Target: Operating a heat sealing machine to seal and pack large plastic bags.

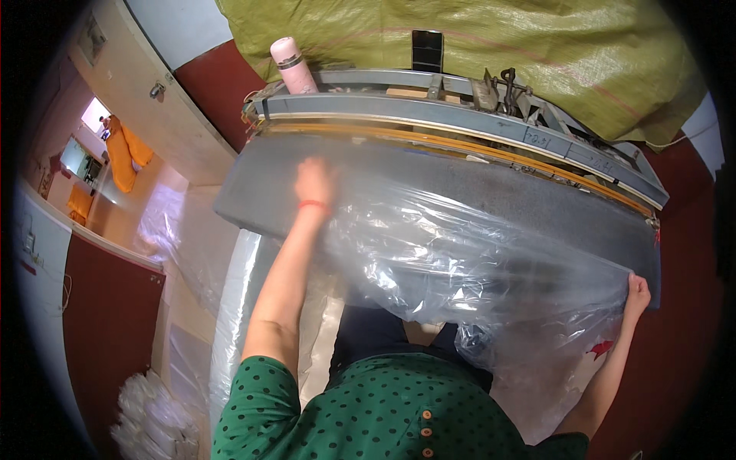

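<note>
A clear plastic sheet lies across the grey padded bench top and hangs over its near edge toward my lap. At the right end, my right hand is closed, pinching the sheet's edge and stretching it taut. My left hand, with a red band at the wrist, is over the left part of the bench top beside the sheet. Motion smears its fingers, so I cannot make out whether they hold the film.
A metal frame with a long yellow strip runs along the bench's back. A pink bottle stands at its left end. A roll of clear plastic is left of my legs, near bundled film. A green woven sheet hangs behind.
</note>
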The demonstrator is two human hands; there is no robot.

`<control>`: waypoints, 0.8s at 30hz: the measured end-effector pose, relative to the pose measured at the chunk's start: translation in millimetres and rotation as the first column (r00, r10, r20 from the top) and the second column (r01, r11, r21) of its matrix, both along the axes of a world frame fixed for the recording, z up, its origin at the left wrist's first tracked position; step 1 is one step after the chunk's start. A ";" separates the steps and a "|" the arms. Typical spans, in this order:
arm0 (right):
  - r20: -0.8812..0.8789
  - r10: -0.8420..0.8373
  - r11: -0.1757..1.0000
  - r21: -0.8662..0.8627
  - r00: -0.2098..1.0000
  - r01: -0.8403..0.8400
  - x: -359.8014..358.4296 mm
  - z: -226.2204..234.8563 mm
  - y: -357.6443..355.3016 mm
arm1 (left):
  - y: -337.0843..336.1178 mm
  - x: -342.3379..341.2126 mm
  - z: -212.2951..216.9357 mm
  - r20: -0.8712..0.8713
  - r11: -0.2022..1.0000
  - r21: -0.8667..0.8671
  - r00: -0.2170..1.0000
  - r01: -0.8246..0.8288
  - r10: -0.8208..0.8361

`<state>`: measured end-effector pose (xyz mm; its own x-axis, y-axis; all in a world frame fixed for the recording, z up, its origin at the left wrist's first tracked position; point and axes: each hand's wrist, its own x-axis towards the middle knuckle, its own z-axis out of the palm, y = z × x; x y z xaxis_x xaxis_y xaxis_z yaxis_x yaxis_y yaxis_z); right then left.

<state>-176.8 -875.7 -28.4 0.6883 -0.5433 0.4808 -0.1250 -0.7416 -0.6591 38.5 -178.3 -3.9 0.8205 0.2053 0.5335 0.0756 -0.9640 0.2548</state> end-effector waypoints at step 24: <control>0.448 -0.127 0.953 0.301 0.885 -0.015 217.8 -24.1 16.1 | 44.4 130.0 -37.2 0.266 0.814 -0.572 0.961 0.096 0.074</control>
